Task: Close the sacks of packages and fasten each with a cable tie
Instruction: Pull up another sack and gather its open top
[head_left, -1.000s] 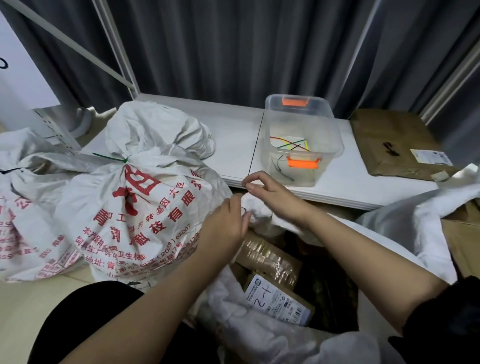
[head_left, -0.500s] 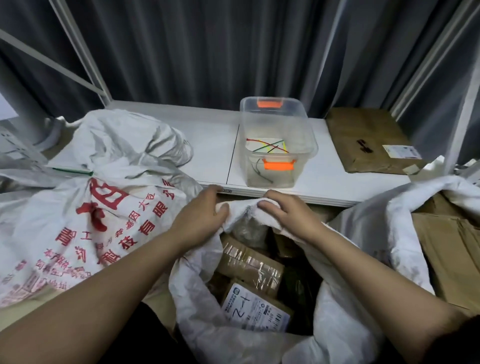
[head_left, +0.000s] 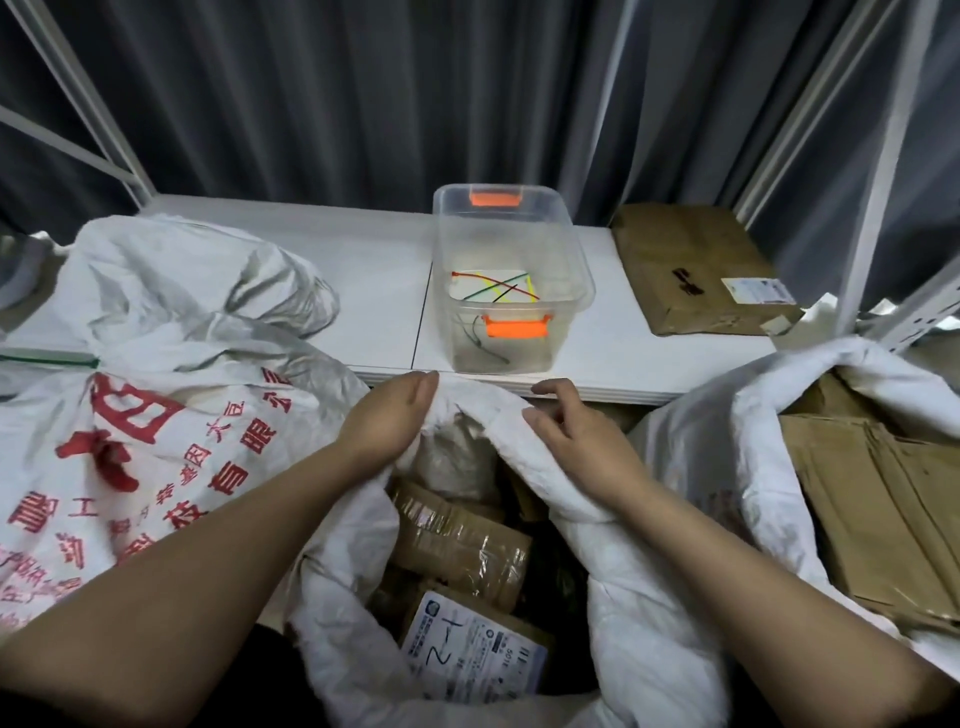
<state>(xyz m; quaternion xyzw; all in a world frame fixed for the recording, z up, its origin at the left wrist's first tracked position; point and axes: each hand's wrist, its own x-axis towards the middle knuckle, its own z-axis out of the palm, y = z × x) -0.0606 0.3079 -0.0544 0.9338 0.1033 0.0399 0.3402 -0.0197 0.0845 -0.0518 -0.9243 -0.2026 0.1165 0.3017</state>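
Note:
An open white sack (head_left: 649, 597) stands right in front of me, with a taped brown parcel (head_left: 457, 540) and a labelled parcel (head_left: 472, 649) showing inside. My left hand (head_left: 387, 415) grips the far rim of the sack on its left side. My right hand (head_left: 576, 441) lies on the far rim to the right with fingers curled and the thumb hidden by the fabric. A clear box (head_left: 571, 260) with orange latches holds several coloured cable ties (head_left: 493, 286) on the shelf behind. At left lies a closed sack (head_left: 156, 441) with red print, tied with a green cable tie (head_left: 47, 358).
A white shelf (head_left: 363, 275) runs across behind the sacks, with a brown parcel (head_left: 696, 270) on its right end. Another open white sack (head_left: 727, 415) holding flat cardboard packages (head_left: 883, 519) stands at right. Rack posts (head_left: 872, 208) and dark curtains close off the back.
My left hand left the closed sack's side and took the open sack's far rim. My right hand stayed on that rim; its fingers have lifted a little. My view turned right.

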